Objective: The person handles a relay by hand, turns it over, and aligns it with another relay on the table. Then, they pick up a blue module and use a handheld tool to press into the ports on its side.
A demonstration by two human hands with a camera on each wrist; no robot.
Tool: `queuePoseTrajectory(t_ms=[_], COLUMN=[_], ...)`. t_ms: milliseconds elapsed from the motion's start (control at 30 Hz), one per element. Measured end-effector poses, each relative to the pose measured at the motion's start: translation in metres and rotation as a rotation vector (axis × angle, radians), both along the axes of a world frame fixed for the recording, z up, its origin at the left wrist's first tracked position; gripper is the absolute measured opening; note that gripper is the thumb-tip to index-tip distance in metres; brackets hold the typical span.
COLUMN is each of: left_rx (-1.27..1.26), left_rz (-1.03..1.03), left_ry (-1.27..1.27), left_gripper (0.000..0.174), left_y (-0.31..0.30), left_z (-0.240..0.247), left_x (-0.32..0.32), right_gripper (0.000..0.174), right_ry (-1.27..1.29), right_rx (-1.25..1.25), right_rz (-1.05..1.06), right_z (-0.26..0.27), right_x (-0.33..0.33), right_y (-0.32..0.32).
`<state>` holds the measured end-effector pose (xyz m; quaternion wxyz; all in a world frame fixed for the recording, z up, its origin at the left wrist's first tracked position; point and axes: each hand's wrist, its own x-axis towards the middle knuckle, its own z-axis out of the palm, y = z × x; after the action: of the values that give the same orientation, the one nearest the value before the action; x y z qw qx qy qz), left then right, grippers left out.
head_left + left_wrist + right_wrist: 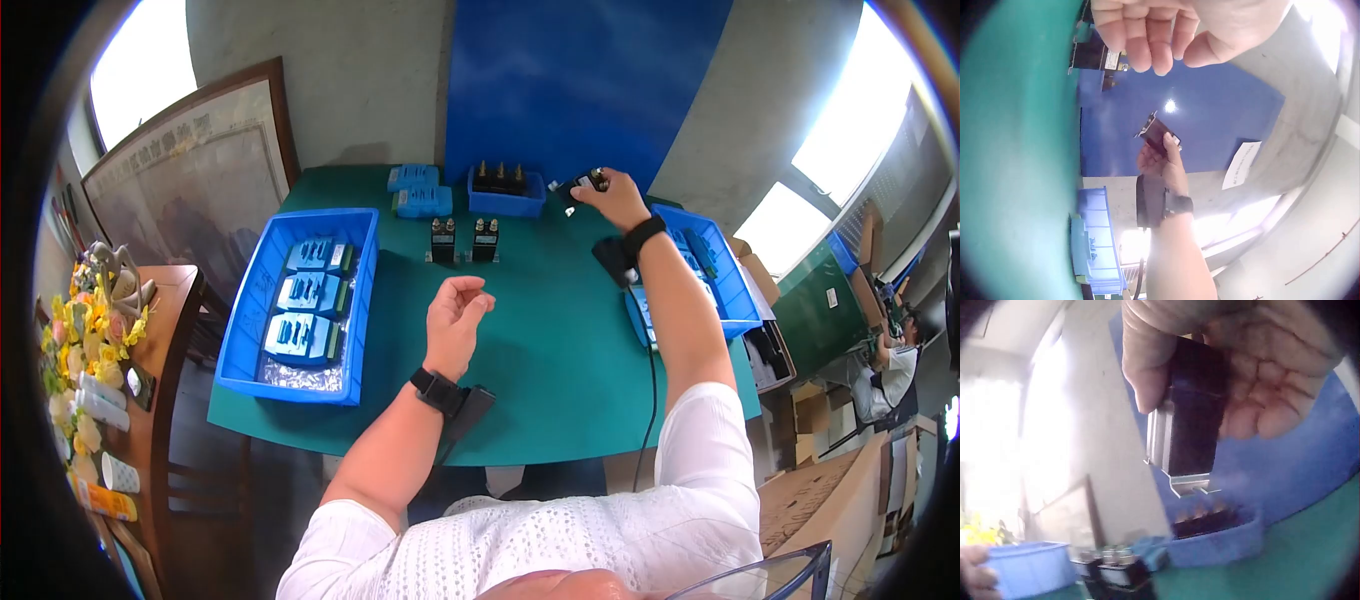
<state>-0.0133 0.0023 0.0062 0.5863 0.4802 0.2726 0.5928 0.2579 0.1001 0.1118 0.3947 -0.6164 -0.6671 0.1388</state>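
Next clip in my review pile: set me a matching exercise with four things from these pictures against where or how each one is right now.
Things:
1. left hand
2. black block
3. small blue bin
4. large blue tray

Places or states:
A. at the table's left edge, holding wrapped blue parts
B. gripped in the right hand, lifted off the table
C. holding nothing, fingers loosely curled, above the green table
D. at the back of the table, holding black parts

Pairs: 1-C, 2-B, 3-D, 4-A
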Motion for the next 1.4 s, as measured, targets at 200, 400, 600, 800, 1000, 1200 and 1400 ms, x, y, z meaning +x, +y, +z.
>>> queuePoseTrajectory(t_ms=[200,400,600,800,1000,1200,1400], left_rx=[-0.044,-0.08,0.023,0.092,0.184,0.203,0.198], left_rz=[-0.061,-0.311,-0.3,-0.216,-0.164,-0.131,-0.136], left_ry=[0.132,0.267,0.395,0.44,0.405,0.372,0.37], left_gripper=[0.029,0.033,0.023,0.01,0.005,0.004,0.005], left_y=[-0.011,-0.016,-0.014,-0.02,-0.021,-0.021,-0.021], left_z=[0.011,0.01,0.0,0.0,-0.003,-0.003,-0.002], left_x=[0.0,0.004,0.006,0.01,0.01,0.012,0.012], right_gripper=[0.028,0.032,0.032,0.035,0.045,0.05,0.05], right_ry=[0.762,1.077,1.123,1.102,1.129,1.173,1.159], right_rx=[-0.145,-0.174,-0.255,-0.28,-0.312,-0.34,-0.352], right_rz=[0.234,0.284,0.225,0.273,0.297,0.264,0.26], right_z=[-0.048,-0.1,-0.102,-0.097,-0.095,-0.092,-0.096], right_x=[-0.056,-0.074,-0.071,-0.072,-0.072,-0.075,-0.074], right_y=[-0.098,-0.126,-0.131,-0.136,-0.138,-0.139,-0.138])
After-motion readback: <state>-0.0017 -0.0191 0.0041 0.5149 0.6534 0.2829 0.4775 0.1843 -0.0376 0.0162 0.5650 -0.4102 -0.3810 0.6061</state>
